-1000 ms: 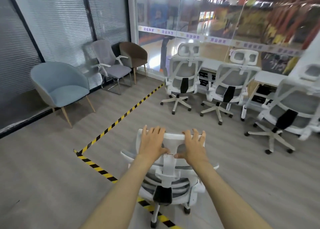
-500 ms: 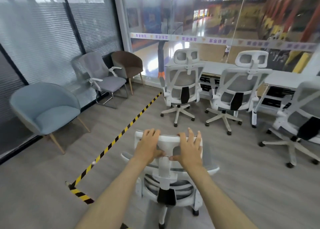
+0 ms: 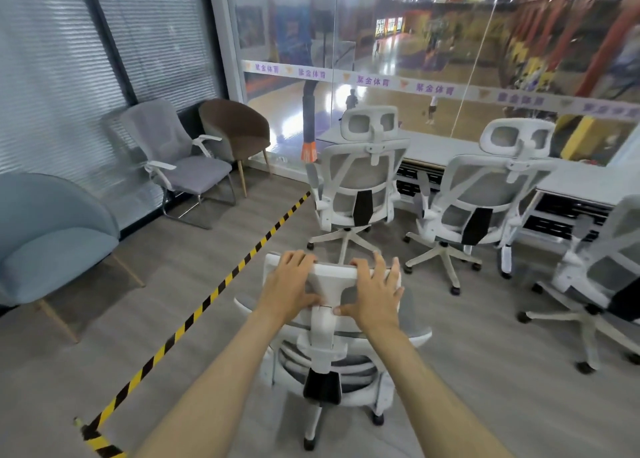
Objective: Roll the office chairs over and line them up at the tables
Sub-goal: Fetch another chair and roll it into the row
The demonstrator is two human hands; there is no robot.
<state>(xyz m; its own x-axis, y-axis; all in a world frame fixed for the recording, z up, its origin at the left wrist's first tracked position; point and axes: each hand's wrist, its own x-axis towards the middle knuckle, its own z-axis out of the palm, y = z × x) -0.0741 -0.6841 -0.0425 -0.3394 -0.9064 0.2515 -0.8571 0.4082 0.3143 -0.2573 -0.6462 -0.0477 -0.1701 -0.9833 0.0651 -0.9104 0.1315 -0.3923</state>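
A white mesh office chair [image 3: 325, 360] stands right in front of me, its back towards me. My left hand [image 3: 289, 289] and my right hand [image 3: 375, 295] both grip its white headrest from above. Ahead, a white office chair [image 3: 360, 187] and a second one [image 3: 481, 198] face a long white table [image 3: 588, 180] by the glass wall. A third white office chair [image 3: 609, 277] stands at the right edge, partly cut off.
A yellow-and-black floor tape line [image 3: 221, 288] runs diagonally on the grey floor to my left. A blue armchair [image 3: 45, 243], a grey visitor chair [image 3: 176, 159] and a brown armchair [image 3: 235, 132] line the left wall. Open floor lies left of the held chair.
I have pushed the held chair forward across the tape line, closer to the row of chairs at the table. Both hands have stayed on the headrest.
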